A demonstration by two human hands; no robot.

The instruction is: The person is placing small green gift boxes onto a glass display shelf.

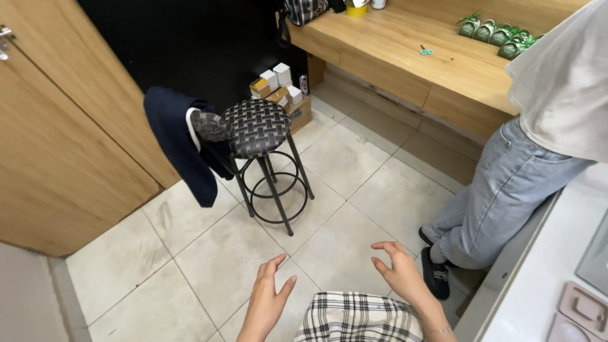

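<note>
Fingers (276, 261) of the left hand (266, 304) are spread and slightly curled, holding nothing. The right hand (400, 269) matches: fingers apart, hooked downward, empty. Both hover over the floor (190, 253), palms facing each other.

Nearest thing is the plaid cloth (358, 316), black-and-white check and soft, at the bottom edge between the two wrists. It sits just below the fingers; can't tell if either wrist touches it.

The stool (256, 126) stands well ahead of the left hand: round seat in dark woven strapping, thin black metal legs with a ring brace. A navy jacket (177, 136) hangs off its left side.

Floor is large pale square tiles, scuffed, with grey grout. Wooden door (69, 126) at left, with a dark panel behind the stool. Small cardboard and white boxes (278, 85) are stacked on the floor behind the stool.

A wood tabletop (405, 69) runs along the far wall, carrying teal scissors (425, 50) and a row of green-wrapped items (500, 31).

Another person (506, 183) stands at right in light jeans, white shirt and dark shoes, close to the right hand but apart from it. White counter (544, 285) at the right edge.
</note>
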